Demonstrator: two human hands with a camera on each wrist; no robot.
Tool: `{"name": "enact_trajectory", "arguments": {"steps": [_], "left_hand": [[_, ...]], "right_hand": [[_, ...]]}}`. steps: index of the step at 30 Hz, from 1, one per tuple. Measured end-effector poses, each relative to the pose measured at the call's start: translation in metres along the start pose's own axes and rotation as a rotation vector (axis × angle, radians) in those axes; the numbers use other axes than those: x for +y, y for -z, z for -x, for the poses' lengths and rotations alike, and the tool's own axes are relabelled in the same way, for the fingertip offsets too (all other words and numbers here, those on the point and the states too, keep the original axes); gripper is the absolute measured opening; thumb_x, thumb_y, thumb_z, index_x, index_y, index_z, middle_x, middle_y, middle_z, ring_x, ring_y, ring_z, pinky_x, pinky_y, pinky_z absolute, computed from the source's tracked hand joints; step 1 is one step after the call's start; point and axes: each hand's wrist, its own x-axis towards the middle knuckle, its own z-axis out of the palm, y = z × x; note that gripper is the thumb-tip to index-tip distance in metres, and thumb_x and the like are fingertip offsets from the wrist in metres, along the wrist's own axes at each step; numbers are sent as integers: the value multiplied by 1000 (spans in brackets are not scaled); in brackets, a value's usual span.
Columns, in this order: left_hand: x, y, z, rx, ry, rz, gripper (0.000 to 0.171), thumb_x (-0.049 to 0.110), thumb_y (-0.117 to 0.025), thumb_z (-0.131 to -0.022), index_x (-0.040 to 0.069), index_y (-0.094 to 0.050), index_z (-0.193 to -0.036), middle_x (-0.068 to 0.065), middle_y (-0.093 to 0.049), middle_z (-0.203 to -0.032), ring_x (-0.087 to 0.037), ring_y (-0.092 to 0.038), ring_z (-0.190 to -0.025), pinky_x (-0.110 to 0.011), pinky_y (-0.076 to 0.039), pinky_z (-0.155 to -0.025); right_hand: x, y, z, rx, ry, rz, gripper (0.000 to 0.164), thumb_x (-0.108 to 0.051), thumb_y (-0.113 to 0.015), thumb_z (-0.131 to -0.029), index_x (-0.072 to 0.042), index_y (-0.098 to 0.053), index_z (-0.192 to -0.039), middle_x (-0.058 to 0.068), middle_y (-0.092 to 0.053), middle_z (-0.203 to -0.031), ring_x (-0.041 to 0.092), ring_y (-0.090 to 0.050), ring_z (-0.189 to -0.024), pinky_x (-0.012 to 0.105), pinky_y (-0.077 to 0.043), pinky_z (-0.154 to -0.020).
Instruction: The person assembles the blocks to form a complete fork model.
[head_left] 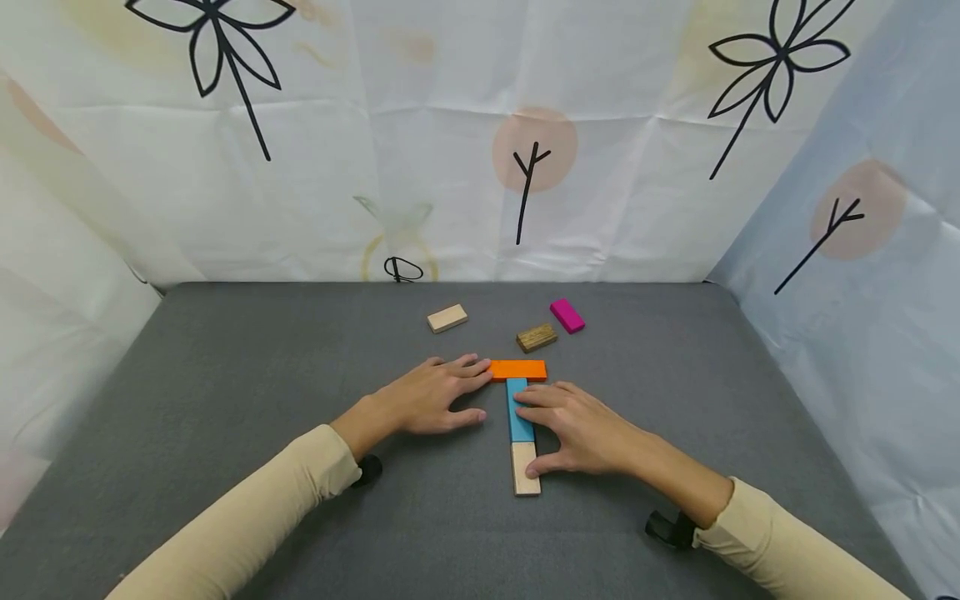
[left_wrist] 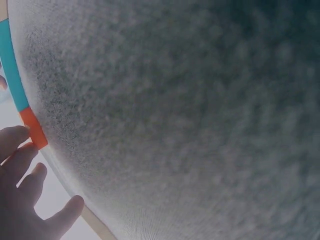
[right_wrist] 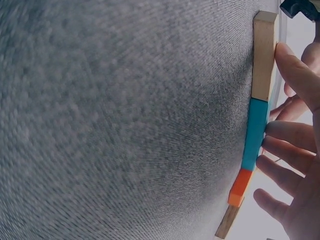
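On the desk, 3 flat blocks meet in a T: the orange block lies crosswise at its 12 o'clock end, the blue block runs down from it toward 6 o'clock, and the pale block finishes the stem. The left hand reaches in from 8 o'clock, fingers spread wide, tips at the orange block's 9 o'clock end. The right hand comes from 4 o'clock, fingers also wide, resting along the blue block with the thumb at the pale block.

These look like wood: probably light, stiff, hard to damage, and easily nudged out of line. Their long side edges should give the surest hold.

No container shows. From the orange block, a natural block lies toward 10 o'clock, a brown block toward 1, and a magenta block between 1 and 2.
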Motion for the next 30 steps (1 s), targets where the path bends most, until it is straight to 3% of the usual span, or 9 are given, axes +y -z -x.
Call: {"name": "enact_trajectory", "arguments": {"steps": [10, 23, 30], "left_hand": [[1, 0, -1, 1, 11, -3, 68, 53, -48, -101, 13, -36, -155, -4, -30, -161, -25, -27, -149, -57, -29, -112], [2, 1, 0, -14, 22, -6, 68, 53, -48, -101, 14, -35, -156, -3, -28, -162, -24, -24, -149, -57, -29, -112], [1, 0, 1, -2, 20, -14, 68, 54, -48, -101, 14, -35, -155, -2, -28, -162, -24, -25, -149, -56, -30, -112]], "right_hand": [[3, -1, 0, 10, -2, -7, 75, -60, -69, -86, -4, -62, -135, 11, -54, -145, 28, -48, -136, 52, -35, -110], [17, 0, -4, 39, -85, -28, 72, -53, -68, -90, -4, -55, -142, 13, -46, -152, 31, -41, -141, 57, -29, -113], [19, -2, -7, 9, -106, -55, 70, -52, -66, -92, -4, -55, -142, 13, -47, -151, 30, -43, -140, 57, -29, -113]]}}
